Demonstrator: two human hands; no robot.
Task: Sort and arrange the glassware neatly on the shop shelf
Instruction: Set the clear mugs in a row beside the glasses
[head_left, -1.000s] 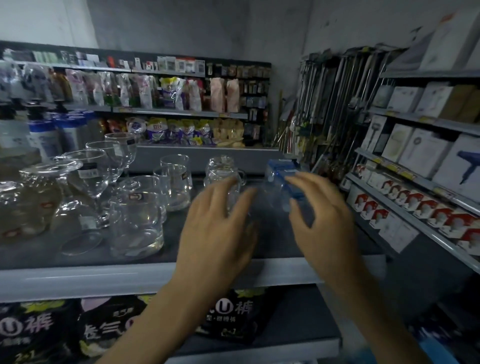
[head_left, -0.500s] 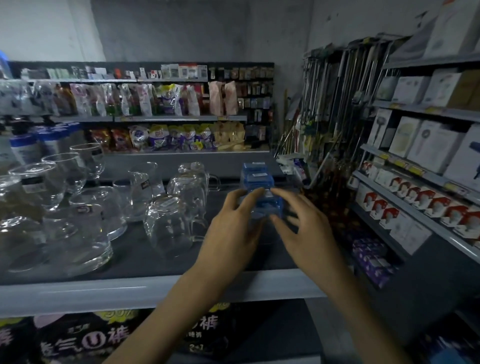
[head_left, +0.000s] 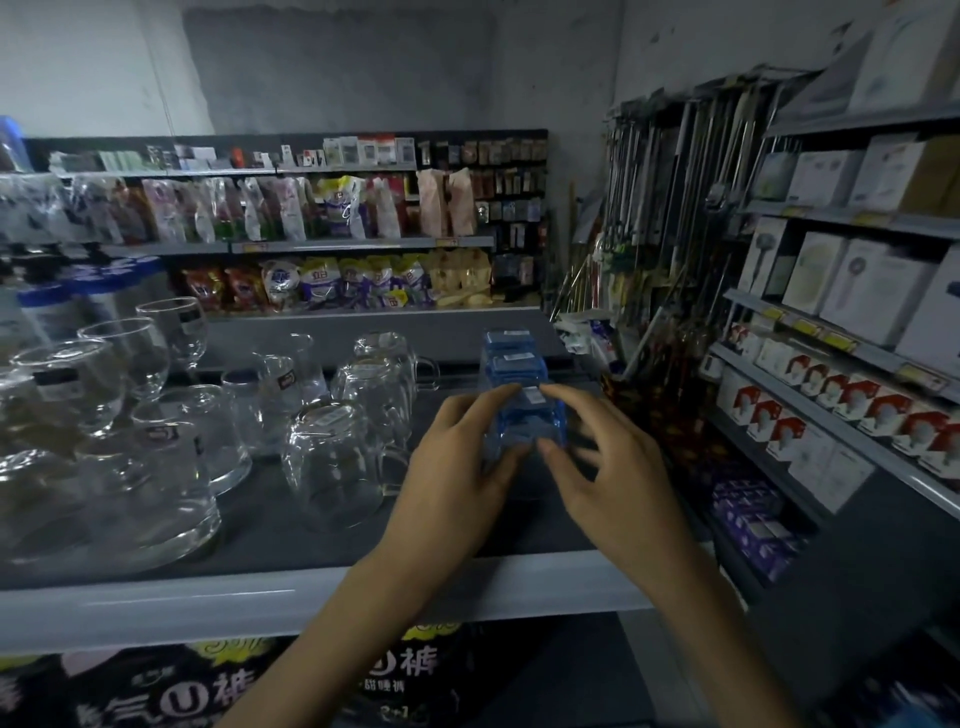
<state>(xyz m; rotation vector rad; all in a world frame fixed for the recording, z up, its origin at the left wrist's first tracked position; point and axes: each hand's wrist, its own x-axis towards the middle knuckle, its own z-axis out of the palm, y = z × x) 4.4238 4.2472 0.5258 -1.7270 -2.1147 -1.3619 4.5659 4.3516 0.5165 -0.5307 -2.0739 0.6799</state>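
A row of blue square glasses stands upside down on the dark shelf (head_left: 291, 540), running away from me. Both hands hold the nearest blue glass (head_left: 524, 426): my left hand (head_left: 457, 462) grips its left side, my right hand (head_left: 602, 467) pinches its right side with thumb and fingers. Two more blue glasses (head_left: 511, 358) stand behind it. Left of them are clear glass mugs (head_left: 337, 462), upside down. Further left stand clear tumblers (head_left: 202, 441) and stemmed wine glasses (head_left: 130, 358).
The shelf's pale front edge (head_left: 208, 603) runs below my arms, with dark packets (head_left: 208, 686) under it. A rack of boxed goods (head_left: 841, 405) stands to the right, hanging metal utensils (head_left: 675, 208) behind it. Packaged goods (head_left: 332, 280) fill the back shelves.
Both hands closed in on the nearest blue glass and now hold it from both sides. The view shifted right, so the clear glassware lies further left.
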